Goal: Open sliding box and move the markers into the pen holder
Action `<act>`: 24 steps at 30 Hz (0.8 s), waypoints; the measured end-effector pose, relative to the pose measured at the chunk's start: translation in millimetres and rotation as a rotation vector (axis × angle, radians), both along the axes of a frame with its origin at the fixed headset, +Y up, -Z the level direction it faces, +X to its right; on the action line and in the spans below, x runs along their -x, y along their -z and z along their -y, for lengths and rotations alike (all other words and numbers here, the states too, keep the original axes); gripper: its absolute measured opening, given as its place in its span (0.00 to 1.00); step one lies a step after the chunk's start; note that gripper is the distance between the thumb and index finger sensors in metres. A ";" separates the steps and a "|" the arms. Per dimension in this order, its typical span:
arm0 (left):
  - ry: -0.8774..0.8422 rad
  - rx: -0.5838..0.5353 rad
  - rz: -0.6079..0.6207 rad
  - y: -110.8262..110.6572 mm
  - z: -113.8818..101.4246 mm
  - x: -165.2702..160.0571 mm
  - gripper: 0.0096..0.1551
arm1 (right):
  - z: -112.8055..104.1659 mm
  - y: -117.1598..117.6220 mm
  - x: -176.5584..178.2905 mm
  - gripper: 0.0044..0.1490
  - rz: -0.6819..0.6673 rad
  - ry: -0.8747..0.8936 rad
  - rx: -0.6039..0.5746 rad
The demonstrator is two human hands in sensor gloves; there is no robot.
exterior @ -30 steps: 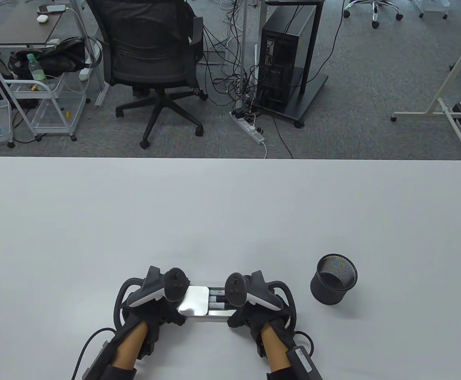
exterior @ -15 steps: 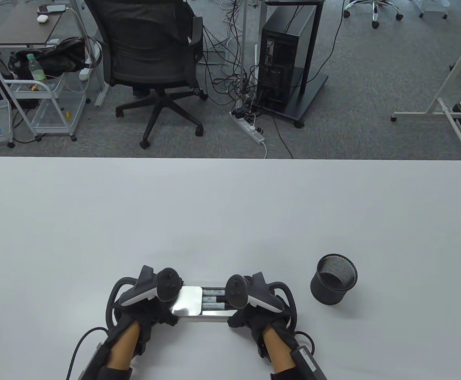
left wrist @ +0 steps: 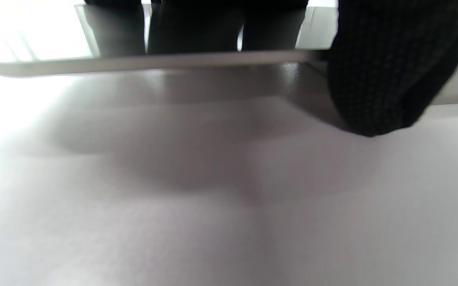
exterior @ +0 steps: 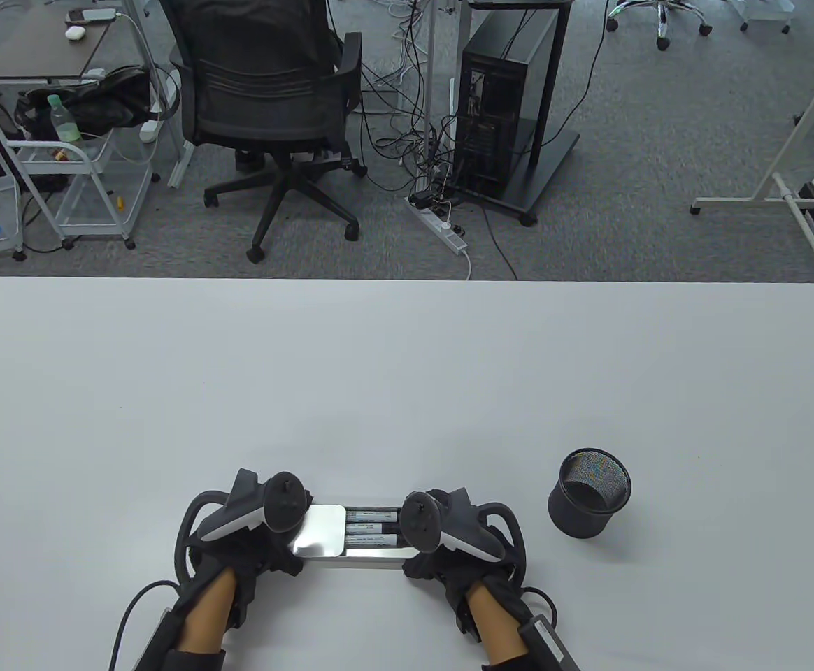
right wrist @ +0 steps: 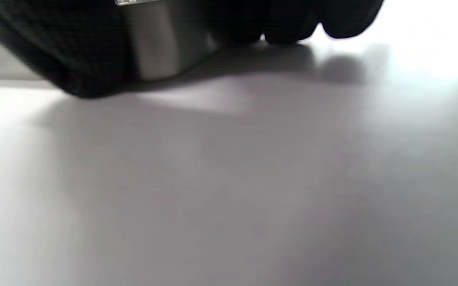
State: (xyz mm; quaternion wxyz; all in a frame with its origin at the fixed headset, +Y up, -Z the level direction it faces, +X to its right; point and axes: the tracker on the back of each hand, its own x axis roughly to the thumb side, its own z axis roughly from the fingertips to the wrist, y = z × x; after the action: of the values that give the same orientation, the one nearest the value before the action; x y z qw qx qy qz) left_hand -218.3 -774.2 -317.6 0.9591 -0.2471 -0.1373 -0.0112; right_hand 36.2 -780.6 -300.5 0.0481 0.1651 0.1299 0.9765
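The sliding box [exterior: 351, 542] lies at the lower centre of the table view on the white tabletop [exterior: 407, 384], partly open. Its shiny lid [exterior: 319, 530] sits toward the left end and is further left than half a second ago, so more of the markers [exterior: 372, 528] shows inside the tray. The left hand [exterior: 250, 535] has shifted left with the lid; its fingers [left wrist: 388, 67] grip the lid's edge, thumb at the near side. The right hand [exterior: 452, 538] remains in place, its fingers [right wrist: 58, 51] clamped round the tray's right end. The black mesh pen holder [exterior: 589, 493] stands upright, right of the box and apart from it, unchanged.
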 end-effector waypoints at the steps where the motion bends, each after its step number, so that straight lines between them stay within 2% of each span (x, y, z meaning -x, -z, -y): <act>1: -0.001 0.001 0.000 0.0 -0.1 0.3 0.50 | -0.1 -0.6 -0.1 0.49 0.000 -0.002 -0.006; 16: -0.013 0.011 -0.003 0.5 -0.8 5.3 0.50 | -0.2 -5.8 0.0 0.49 -0.012 -0.004 -0.021; 20: -0.015 0.014 -0.003 0.6 -0.7 5.6 0.50 | -14.4 -10.8 -4.4 0.60 -0.022 0.038 -0.063; 22: -0.016 0.015 -0.003 0.6 -0.6 5.7 0.50 | -26.0 -15.0 -6.5 0.57 0.001 0.147 -0.133; 24: -0.016 0.016 -0.002 0.7 -0.6 5.7 0.50 | -34.3 -19.4 -6.6 0.46 0.039 0.189 -0.249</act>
State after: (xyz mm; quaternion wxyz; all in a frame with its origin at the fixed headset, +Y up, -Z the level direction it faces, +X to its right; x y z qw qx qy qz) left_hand -224.0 -773.6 -318.3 0.9574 -0.2536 -0.1381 -0.0023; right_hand 42.8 -746.2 -281.1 0.1215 0.1624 -0.0091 0.9792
